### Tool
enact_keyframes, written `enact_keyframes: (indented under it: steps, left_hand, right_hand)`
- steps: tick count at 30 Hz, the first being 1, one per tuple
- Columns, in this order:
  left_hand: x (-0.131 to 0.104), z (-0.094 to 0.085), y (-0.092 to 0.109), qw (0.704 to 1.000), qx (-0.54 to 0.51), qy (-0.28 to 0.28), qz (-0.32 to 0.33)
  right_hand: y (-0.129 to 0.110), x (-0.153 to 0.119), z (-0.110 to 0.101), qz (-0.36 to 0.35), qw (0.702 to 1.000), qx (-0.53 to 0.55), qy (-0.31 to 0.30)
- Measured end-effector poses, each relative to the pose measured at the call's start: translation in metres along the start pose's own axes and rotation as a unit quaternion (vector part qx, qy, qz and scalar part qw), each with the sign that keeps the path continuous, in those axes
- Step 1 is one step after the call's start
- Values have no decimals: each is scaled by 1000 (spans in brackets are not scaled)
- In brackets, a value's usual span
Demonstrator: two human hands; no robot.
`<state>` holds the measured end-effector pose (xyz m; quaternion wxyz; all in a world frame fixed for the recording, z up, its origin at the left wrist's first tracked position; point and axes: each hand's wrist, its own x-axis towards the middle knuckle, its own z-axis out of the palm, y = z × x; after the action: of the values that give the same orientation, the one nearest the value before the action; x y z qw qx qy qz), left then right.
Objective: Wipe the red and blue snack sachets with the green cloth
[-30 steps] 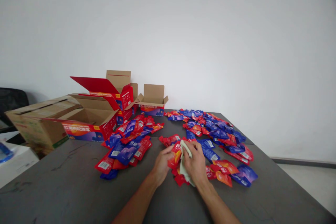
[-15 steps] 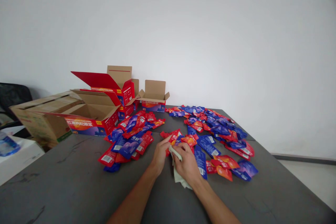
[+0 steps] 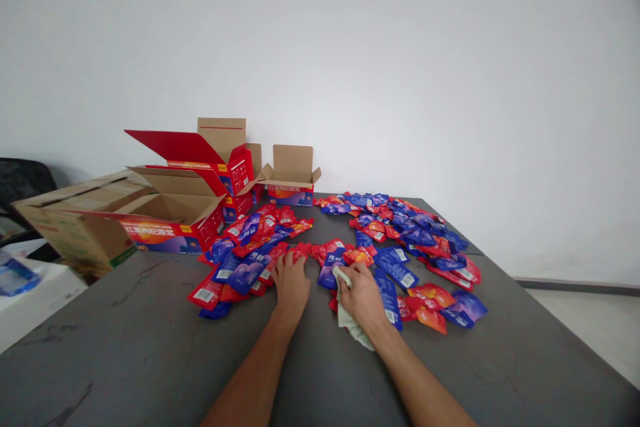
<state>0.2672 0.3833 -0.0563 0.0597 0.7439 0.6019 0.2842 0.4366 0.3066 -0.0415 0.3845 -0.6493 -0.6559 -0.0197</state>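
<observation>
My left hand (image 3: pixel 292 281) rests on a red pouch (image 3: pixel 299 252) at the right edge of the left pile of pouches (image 3: pixel 245 267); its fingers are bent and slightly spread. My right hand (image 3: pixel 361 293) is closed on a pale cloth (image 3: pixel 350 320), which hangs down toward the table. Beside the right fingers lies a blue pouch (image 3: pixel 330 267) with purple print, in a middle group of red and blue pouches. Further right, more blue pouches (image 3: pixel 395 265) touch that group.
An open red box (image 3: pixel 170 223) stands at the left, with stacked boxes (image 3: pixel 240 173) behind it and another open box (image 3: pixel 291 193) at the back. A large pile of pouches (image 3: pixel 420 233) spreads at the right. A brown carton (image 3: pixel 85 213) sits far left.
My left hand has moved left, from the middle group to the edge of the left pile. My right hand has shifted slightly right with the cloth. A blue pouch now shows between the hands.
</observation>
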Motion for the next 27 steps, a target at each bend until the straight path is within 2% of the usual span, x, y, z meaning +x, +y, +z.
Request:
enact_keyframes:
  steps: [3, 5, 8, 10, 13, 16, 18, 21, 27]
  left_hand:
    - [-2, -3, 5, 999, 36, 26, 1]
    - [-2, -3, 13, 999, 24, 25, 22]
    - [-3, 3, 25, 996, -29, -40, 68]
    - [-5, 11, 30, 993, -57, -71, 70]
    - [-5, 22, 28, 987, -122, -84, 63]
    - [-3, 29, 23, 962, -255, -86, 44]
    - [-1, 30, 22, 925, -368, -94, 5]
    - [0, 27, 25, 840, -523, -132, -47]
    - [0, 9, 32, 689, -700, -168, -83]
  right_hand:
    - [2, 1, -4, 34, 999, -22, -20]
    - [0, 1, -7, 57, 997, -36, -39]
    - [-3, 2, -9, 77, 994, -51, -61]
    - [-5, 3, -10, 77, 993, -58, -67]
    - [-5, 3, -9, 71, 993, -65, -69]
    - [-2, 2, -7, 69, 994, -60, -63]
    - [0, 2, -6, 64, 995, -49, -56]
    - [4, 1, -3, 47, 998, -18, -40]
    - [-2, -2, 3, -31, 997, 61, -20]
